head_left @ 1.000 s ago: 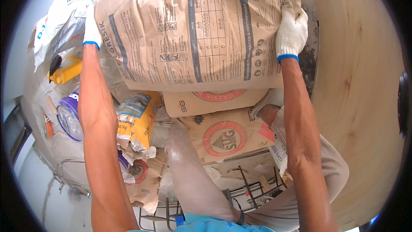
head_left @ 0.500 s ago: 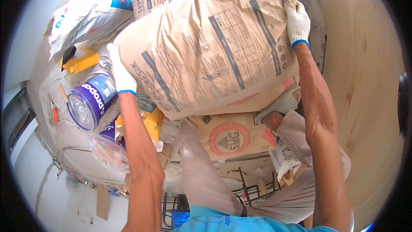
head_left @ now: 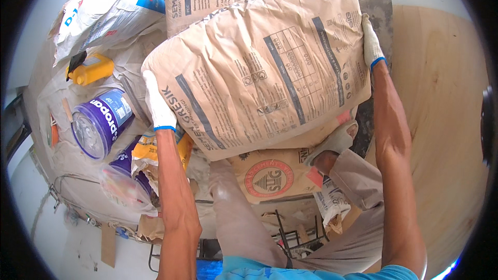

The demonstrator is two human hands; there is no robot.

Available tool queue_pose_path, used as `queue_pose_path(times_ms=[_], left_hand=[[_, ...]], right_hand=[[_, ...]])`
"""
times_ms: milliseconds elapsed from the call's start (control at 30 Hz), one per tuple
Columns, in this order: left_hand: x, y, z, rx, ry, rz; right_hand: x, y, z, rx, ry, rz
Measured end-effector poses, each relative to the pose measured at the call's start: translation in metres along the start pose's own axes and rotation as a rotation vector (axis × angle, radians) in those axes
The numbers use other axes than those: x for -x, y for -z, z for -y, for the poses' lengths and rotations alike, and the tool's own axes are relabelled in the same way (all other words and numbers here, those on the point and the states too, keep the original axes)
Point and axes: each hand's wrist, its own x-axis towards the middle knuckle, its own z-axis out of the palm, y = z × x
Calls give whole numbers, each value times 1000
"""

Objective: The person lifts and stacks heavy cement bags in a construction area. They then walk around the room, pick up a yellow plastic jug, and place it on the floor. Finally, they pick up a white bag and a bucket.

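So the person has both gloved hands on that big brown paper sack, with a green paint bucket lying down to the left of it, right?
Nearly. The head view shows both gloved hands, left hand and right hand, on the big brown paper sack, but the paint bucket lying to its left is purple, not green.

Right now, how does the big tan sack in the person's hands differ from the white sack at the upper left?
The tan sack is brown paper with dark stripes and a printed grid; the white sack is white with a blue corner. The tan sack is gripped at both ends by the left hand and right hand, both gloved; the white sack lies untouched. Both look full.
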Motion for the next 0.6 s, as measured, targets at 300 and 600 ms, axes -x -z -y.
queue_pose_path(times_ms=[300,600], left_hand=[[29,33,45,-8,82,80],[21,27,58,11,-2,83]], right_hand=[[11,-5,7,31,-135,76],[17,0,-4,-71,-80,20]])
